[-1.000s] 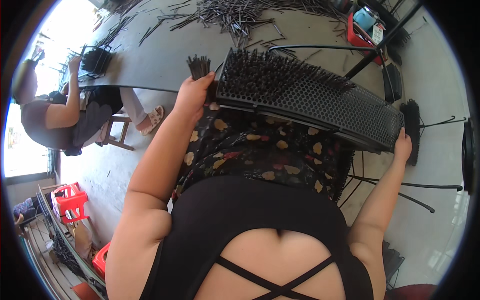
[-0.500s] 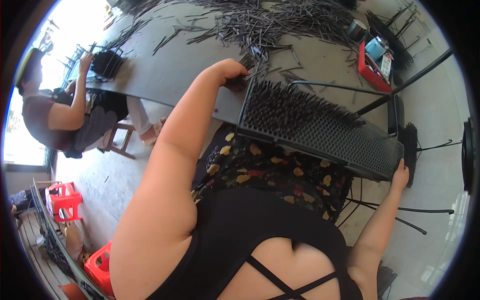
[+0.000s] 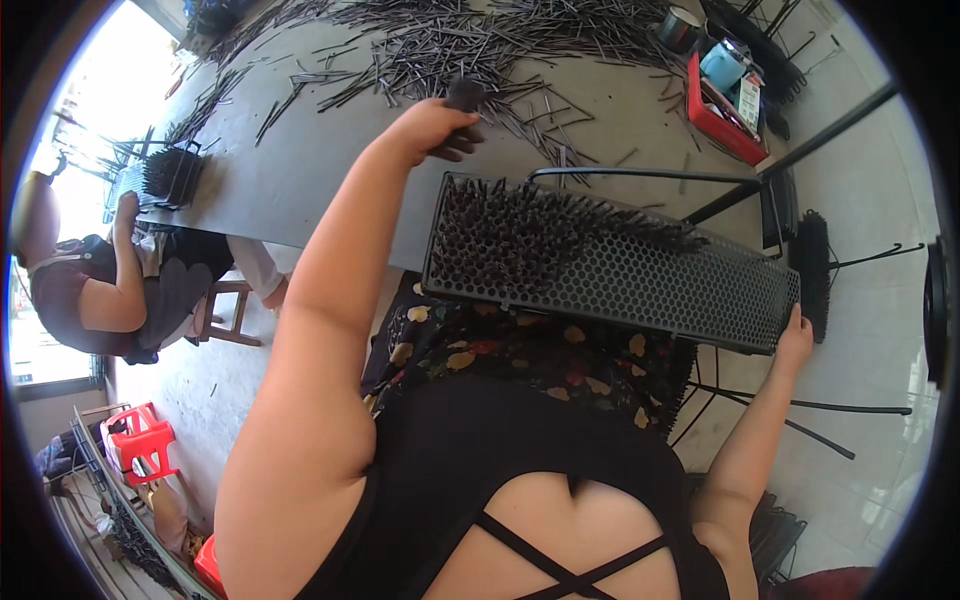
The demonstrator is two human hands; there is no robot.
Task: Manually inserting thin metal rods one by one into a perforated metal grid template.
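Note:
A long black perforated rack [image 3: 690, 275] lies slanted across the front of me, over my lap and the table's near edge. Short dark sticks [image 3: 505, 235] stand packed upright in the holes of its left part and along its far side, while the near right holes show bare. My right hand [image 3: 796, 345] grips the rack's right end. Above the table, beyond the rack's left end, my left hand [image 3: 440, 130] is open with its fingers apart. Its fingers look dark, and nothing shows in them. Close by lies a heap of loose dark sticks [image 3: 420, 60].
A red tray [image 3: 720, 125] with a light-blue container [image 3: 725, 65] sits at the table's right, beside a metal can [image 3: 680, 30]. Black metal rods [image 3: 835, 120] rise at the right. Another person [image 3: 110, 290] sits at left by a similar rack [image 3: 175, 175]. Red stools [image 3: 140, 440] stand behind.
My left hand has opened and turned, with its fingers spread. My right hand keeps hold of the rack. The view has shifted a little, and the other person's raised hand has come down.

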